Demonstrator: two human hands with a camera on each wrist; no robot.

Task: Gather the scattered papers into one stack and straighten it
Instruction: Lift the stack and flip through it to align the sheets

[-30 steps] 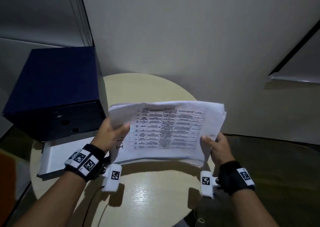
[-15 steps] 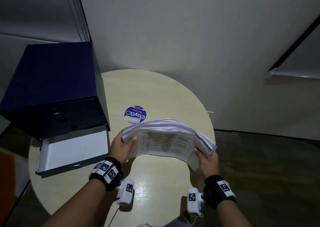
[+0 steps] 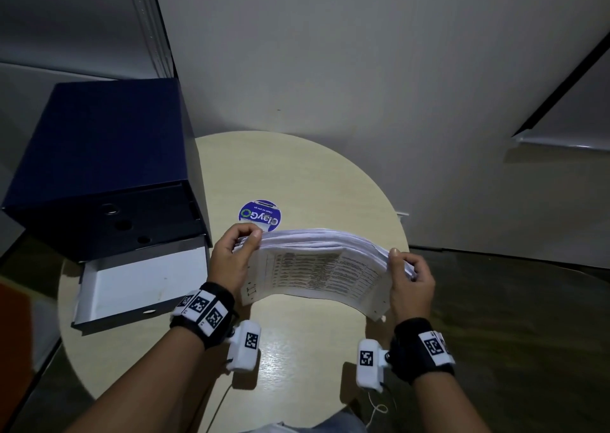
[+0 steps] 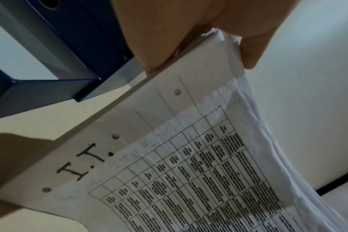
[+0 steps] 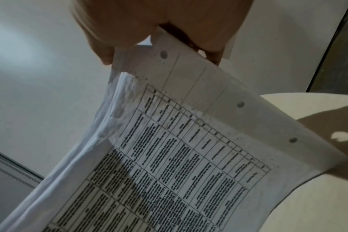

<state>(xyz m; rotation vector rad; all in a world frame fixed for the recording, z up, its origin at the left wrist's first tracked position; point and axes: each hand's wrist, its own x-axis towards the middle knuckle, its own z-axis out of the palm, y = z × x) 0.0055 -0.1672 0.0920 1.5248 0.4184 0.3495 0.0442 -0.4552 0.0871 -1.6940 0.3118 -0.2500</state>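
Observation:
A thick stack of white papers (image 3: 317, 267) stands on its long edge on the round table (image 3: 297, 175), bowed toward me, its near sheet printed with a table. My left hand (image 3: 236, 251) grips its left end, thumb on the near side. My right hand (image 3: 407, 274) grips the right end the same way. In the left wrist view the papers (image 4: 189, 164) show punch holes and "I.T." written by hand, with my left hand (image 4: 189, 39) curled over the top corner. In the right wrist view my right hand (image 5: 159, 31) pinches the upper corner of the papers (image 5: 179, 149).
A dark blue file box (image 3: 99, 175) stands at the table's left, with an open white-lined binder (image 3: 142, 284) in front of it. A round blue sticker (image 3: 259, 215) lies on the table behind the papers. A grey wall rises close behind the table.
The stack came down from mid-air, where it faced me flat, to stand on its edge on the table. Both hands slid to the upper corners.

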